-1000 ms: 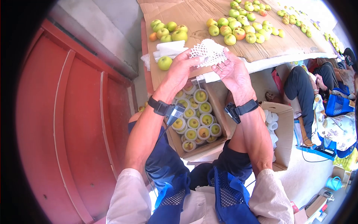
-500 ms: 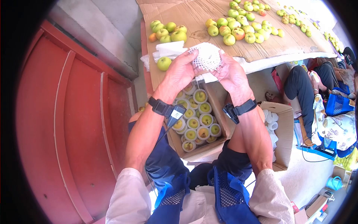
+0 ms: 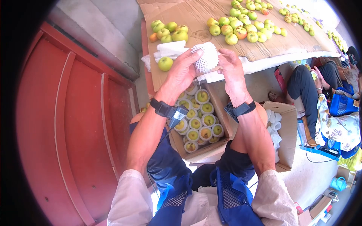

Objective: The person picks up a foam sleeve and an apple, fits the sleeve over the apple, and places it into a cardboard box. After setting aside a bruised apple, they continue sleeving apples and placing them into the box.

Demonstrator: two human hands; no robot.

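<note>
A white foam net (image 3: 206, 57) hangs between my two hands over the table's front edge. My left hand (image 3: 183, 69) pinches its left side between thumb and fingers. My right hand (image 3: 232, 69) is at the net's right side, thumb and fingers apart; its fingertips are close to the mesh. Just left of my left hand, a single green apple (image 3: 165, 64) sits beside a stack of flat white foam nets (image 3: 169, 49). Below my hands, a cardboard box (image 3: 222, 109) holds several apples in white nets (image 3: 202, 96).
Loose apples (image 3: 241, 32) lie in groups on the cardboard-covered table (image 3: 200, 15). An open box (image 3: 288, 139) of white foam nets stands at the right. Beyond it sits another person (image 3: 307, 94). A red door (image 3: 83, 124) stands at the left.
The foam net has turned from a round, flat-facing shape to an upright one. My right hand has tilted, its fingers rising. The co-worker's hands have shifted.
</note>
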